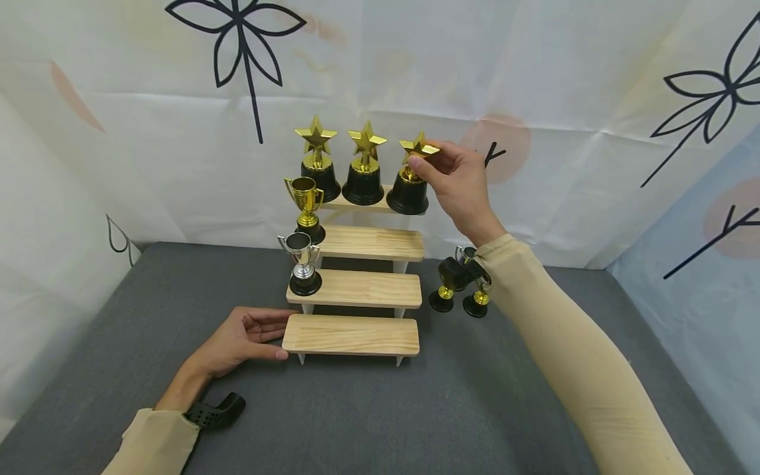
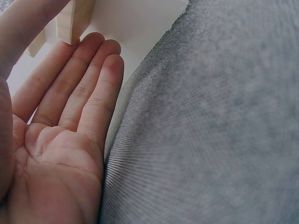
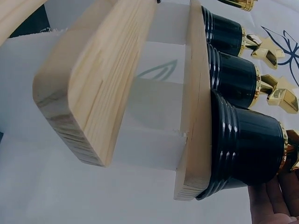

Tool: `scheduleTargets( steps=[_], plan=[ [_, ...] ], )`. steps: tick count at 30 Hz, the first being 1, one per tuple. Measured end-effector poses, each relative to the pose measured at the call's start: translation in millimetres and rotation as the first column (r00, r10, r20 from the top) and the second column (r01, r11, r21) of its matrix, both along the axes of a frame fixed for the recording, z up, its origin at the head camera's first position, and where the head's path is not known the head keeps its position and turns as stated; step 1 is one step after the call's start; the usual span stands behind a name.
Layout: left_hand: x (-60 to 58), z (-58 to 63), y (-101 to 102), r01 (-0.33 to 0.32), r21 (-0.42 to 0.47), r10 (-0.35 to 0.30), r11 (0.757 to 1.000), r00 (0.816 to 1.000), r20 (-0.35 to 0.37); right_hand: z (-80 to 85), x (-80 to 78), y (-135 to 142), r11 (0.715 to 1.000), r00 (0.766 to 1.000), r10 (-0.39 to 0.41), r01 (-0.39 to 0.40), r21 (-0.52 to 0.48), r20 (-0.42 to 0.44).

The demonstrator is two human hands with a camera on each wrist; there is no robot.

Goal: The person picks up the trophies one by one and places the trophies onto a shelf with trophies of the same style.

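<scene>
My right hand (image 1: 460, 181) pinches the right-hand gold star trophy (image 1: 410, 191) around its star. In the right wrist view, this trophy's black base (image 3: 252, 144) is on the top step at its end. Two more star trophies (image 1: 363, 181) (image 1: 320, 178) stand to its left. The wooden step shelf (image 1: 353, 335) has a gold cup trophy (image 1: 307, 198) and a silver cup trophy (image 1: 303, 254) at the left ends of its middle steps. My left hand (image 1: 240, 340) is at the lowest step's left end; its fingers (image 2: 70, 91) are straight in the left wrist view.
Right of the shelf, small cup trophies (image 1: 477, 302) stand on the grey tabletop (image 1: 505, 396), partly hidden by my right wrist and its dark strap. A white cloth (image 1: 404, 59) with printed leaves and dots hangs behind the shelf.
</scene>
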State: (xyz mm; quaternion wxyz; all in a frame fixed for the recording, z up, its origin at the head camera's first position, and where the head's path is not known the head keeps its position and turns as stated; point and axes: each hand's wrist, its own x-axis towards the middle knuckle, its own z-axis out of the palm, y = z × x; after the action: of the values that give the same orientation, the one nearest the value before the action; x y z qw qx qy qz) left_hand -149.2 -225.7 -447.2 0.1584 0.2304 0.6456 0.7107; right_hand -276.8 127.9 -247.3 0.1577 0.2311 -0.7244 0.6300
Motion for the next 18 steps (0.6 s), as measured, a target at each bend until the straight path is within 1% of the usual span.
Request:
scheduleTargets(
  steps=[9, 18],
  plan=[
    [0.1, 0.1, -0.6, -0.006, -0.006, 0.006, 1.000, 1.000, -0.007, 2.8, -4.3, -3.9, 1.000, 0.999, -0.017, 0.015, 0.026, 0.048],
    [0.8, 1.4, 0.1, -0.005, -0.004, 0.005, 1.000, 1.000, -0.005, 2.1, -8.7, -4.1, 0.999, 1.000, -0.020, 0.019, 0.042, 0.022]
  ],
)
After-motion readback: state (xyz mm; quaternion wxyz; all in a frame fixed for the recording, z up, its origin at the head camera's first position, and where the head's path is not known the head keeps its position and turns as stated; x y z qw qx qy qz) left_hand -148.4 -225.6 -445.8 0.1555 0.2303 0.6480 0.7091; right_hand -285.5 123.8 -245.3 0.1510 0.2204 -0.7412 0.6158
